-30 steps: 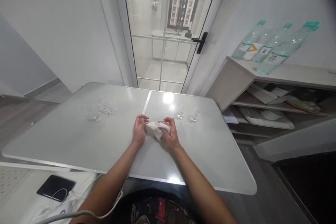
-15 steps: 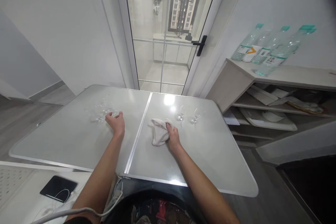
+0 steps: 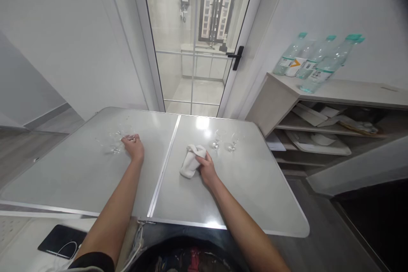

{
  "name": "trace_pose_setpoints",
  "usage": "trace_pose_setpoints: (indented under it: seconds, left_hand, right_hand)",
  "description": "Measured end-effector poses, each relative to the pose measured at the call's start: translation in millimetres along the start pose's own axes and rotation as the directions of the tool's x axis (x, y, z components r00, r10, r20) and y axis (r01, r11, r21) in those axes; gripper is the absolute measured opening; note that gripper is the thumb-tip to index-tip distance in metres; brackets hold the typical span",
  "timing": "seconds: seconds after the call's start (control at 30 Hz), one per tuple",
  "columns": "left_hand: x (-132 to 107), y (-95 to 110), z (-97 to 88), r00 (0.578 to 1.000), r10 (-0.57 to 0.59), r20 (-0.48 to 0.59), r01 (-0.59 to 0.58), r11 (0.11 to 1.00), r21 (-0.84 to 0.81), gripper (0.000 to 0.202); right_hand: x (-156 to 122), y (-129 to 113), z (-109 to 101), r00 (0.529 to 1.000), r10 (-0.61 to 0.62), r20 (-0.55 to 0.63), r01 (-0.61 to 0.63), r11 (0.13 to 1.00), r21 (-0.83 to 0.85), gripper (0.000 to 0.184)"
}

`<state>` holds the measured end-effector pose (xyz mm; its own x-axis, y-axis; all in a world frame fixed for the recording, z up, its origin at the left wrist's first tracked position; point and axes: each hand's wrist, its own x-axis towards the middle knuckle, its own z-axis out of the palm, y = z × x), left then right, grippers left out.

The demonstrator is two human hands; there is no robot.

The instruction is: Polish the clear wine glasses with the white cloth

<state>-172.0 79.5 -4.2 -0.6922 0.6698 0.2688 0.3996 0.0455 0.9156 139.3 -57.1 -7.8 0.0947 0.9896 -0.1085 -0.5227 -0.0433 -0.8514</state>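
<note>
On the left half of the table, my left hand point(image 3: 134, 148) has its fingers closed at the right edge of a group of clear stemmed glasses point(image 3: 115, 148). It appears to pinch one of them, though the fingers hide most of that glass. My right hand point(image 3: 207, 169) grips a white cloth point(image 3: 191, 162), which hangs folded to the left of the fingers just over the tabletop. Beyond the right hand, two more clear stemmed glasses stand side by side, a nearer-left glass point(image 3: 216, 145) and a right glass point(image 3: 231, 147).
A metal seam point(image 3: 165, 159) divides the grey folding table point(image 3: 255, 191). Plastic bottles point(image 3: 318, 74) stand on a shelf unit point(image 3: 287, 87) at the right. Behind the table is a glass door point(image 3: 191, 80). At lower left lie a dark tablet point(image 3: 60, 240) and a white cable point(image 3: 72, 244).
My left hand's fingers have closed at the glasses. The cloth in my right hand has folded over into a narrower bundle. The camera view has shifted slightly.
</note>
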Motion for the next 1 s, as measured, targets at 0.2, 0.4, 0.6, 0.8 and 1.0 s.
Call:
trace_pose_setpoints:
  seconds: [0.2, 0.4, 0.6, 0.8, 1.0]
  left_hand:
    - [-49.2, 37.7, -25.7, 0.966, 0.179, 0.185, -0.164, 0.982, -0.089, 0.035]
    - [-121.6, 61.0, -67.1, 0.709, 0.403, 0.579, -0.475, 0.879, -0.03, 0.039]
    - [-157.6, 52.0, -100.3, 0.578, 0.283, 0.765, -0.595, 0.788, 0.158, 0.041]
    - [-165.5, 52.3, -113.4, 0.55, 0.274, 0.789, -0.684, 0.689, 0.238, 0.042]
    - [-160.4, 57.8, -122.8, 0.538, 0.245, 0.806, -0.698, 0.666, 0.263, 0.038]
  right_hand:
    - [0.9, -10.3, -2.6, 0.989, -0.096, -0.112, 0.089, 0.994, -0.061, 0.07]
    - [0.2, -15.3, -0.8, 0.994, -0.09, -0.058, 0.089, 0.996, -0.029, 0.062]
    - [-9.6, -16.4, 3.1, 0.955, -0.234, 0.182, 0.295, 0.812, -0.503, 0.021]
    - [-33.2, -14.3, 13.5, 0.863, -0.221, 0.454, 0.491, 0.577, -0.652, 0.037]
    - [-44.4, -25.7, 16.3, 0.82, -0.124, 0.559, 0.408, 0.812, -0.418, 0.049]
